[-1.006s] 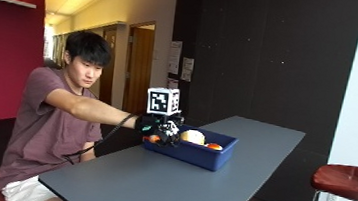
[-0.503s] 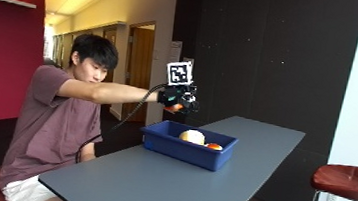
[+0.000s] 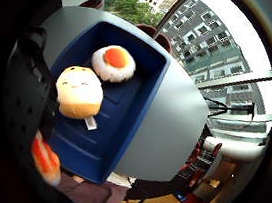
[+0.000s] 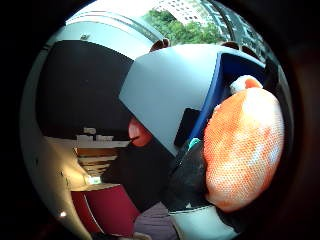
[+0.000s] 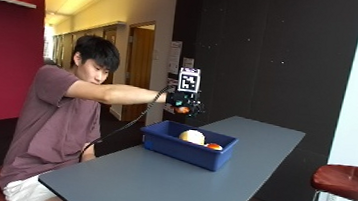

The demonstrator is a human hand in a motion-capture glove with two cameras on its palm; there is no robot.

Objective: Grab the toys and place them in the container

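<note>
Orange toy (image 5: 182, 110) sits clamped in gloved right hand (image 5: 184, 102) above blue container (image 5: 187, 150).

Orange toy (image 4: 244, 150) held in the grip of the gloved right hand (image 5: 183, 104): coarse, dimpled knit cloth, matt. Below the grip, the blue container (image 5: 161, 145) is smooth plastic with a slight sheen, holding two soft plush toys (image 3: 79, 92) of matt fabric. Table (image 5: 156, 188): smooth grey matt laminate.
</note>
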